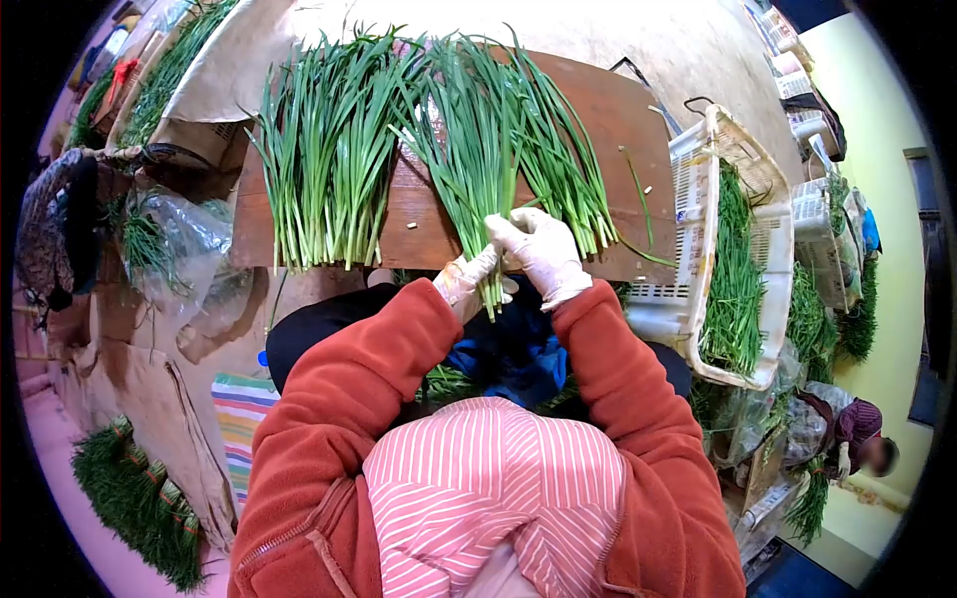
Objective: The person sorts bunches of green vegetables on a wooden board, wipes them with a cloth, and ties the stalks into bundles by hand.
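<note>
A bunch of garlic chives point(469, 149) lies with its leaves over the brown board point(409, 214), and its pale stem ends hang past the near edge. My left hand point(467, 281), in a whitish glove, is wrapped round the lower stems. Beside it, my right hand point(543, 249), gloved too, is closed with its fingertips bent in at the same stems; part of its grip is hidden. A wide row of garlic chives point(324, 159) lies to the left on the board. Another pile of chives point(568, 164) fans out to the right.
A white plastic crate point(703, 249) holding more greens stands right of the board. Clear plastic bags point(174, 249) are on the left, with tied green bundles point(140, 498) on the floor at lower left. Another person point(857, 429) is at the far right beside more greens.
</note>
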{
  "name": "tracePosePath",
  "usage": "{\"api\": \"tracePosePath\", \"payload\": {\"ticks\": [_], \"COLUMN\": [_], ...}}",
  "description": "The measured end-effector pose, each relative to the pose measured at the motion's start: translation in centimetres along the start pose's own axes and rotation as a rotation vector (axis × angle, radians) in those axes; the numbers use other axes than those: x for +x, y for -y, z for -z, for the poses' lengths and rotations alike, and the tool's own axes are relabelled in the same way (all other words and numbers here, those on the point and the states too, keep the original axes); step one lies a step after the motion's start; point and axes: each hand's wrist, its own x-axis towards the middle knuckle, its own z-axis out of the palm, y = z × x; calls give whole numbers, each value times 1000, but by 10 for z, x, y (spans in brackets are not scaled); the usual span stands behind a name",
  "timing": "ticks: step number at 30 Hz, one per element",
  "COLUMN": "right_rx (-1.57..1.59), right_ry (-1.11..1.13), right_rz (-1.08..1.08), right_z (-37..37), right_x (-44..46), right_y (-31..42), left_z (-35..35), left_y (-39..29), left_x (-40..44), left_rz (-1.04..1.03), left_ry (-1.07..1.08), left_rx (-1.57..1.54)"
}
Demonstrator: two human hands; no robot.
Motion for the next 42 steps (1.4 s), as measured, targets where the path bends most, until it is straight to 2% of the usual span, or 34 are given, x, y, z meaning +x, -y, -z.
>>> {"api": "tracePosePath", "payload": {"ticks": [2, 4, 5, 7, 10, 11, 12, 14, 15, 16, 18, 19, 20, 22, 24, 25, 26, 28, 30, 32, 34, 35, 36, 42], "right_rx": [-183, -375, -375, 121, 297, 404, 370, 257, 31, -18, 93, 173, 361, 395, 310, 30, -569, -898, -656, -749, -906, -974, -1006, -842], "right_ry": [60, 49, 47, 208, 75, 110, 148, 49, 98, 87, 249, 284, 271, 336, 401, 497, 568, 285, 219, 2, -97, -105, -107, -6], "right_rz": [81, 123, 124, -53, 71, 0, 5, 449, 523, 536, 476, 407, 290, 31, -121, -176, -8, 147, 9, 47, 60, -5, 49, 78], "right_z": [-5, -9, -7, 0, 1, 4, 5, -7, -2, -3, 4, 12, 18, 49, 67, 73, 81, 73, 60, 34, 9, -3, -12, -12], "right_x": [4, 8, 7, 4, -12, -28, -32, -39, -47, -54, -69, -83, -94, -112, -111, -104, -95, -89, -60, -29, -5, 3, 12, -3], "right_y": [3, 5, 5, 6, 3, 14, 8, -7, -1, 1, 7, 25, 25, 41, 19, -1, -40, -51, -25, -12, -5, 0, -9, -12], "left_z": [13, 10, 14, 1, -2, -2, -2, -1, -3, -9, 1, -22, -11, -3, 1, 0, 0, -2, -4, -6, -4, 5, 5, 10], "left_y": [13, 12, 14, 5, -10, -13, -13, -2, -7, -20, -20, -39, -32, -39, -45, -49, -52, -53, -52, -52, -53, -51, -51, -49], "left_x": [7, 8, 9, 4, 1, 0, 1, 13, 11, 5, 5, -11, -2, -1, -1, -2, -3, -2, -1, 1, 6, 13, 15, 19], "left_rz": [-67, -79, -84, -103, -22, 8, 49, 4, -27, 4, 66, 54, 30, 15, 7, 29, 50, 67, 81, 42, -38, -51, -56, -71], "left_ry": [86, 49, 78, 83, 137, 111, 113, 14, 68, 157, 7, -139, -86, -102, -105, -90, -73, -108, -305, -300, -292, -271, -277, -281], "left_rx": [21, 82, 64, -11, -313, -307, -354, -396, -319, -108, -99, -13, -179, -238, -263, -275, -286, -196, 47, 37, 14, 16, -2, 40]}}
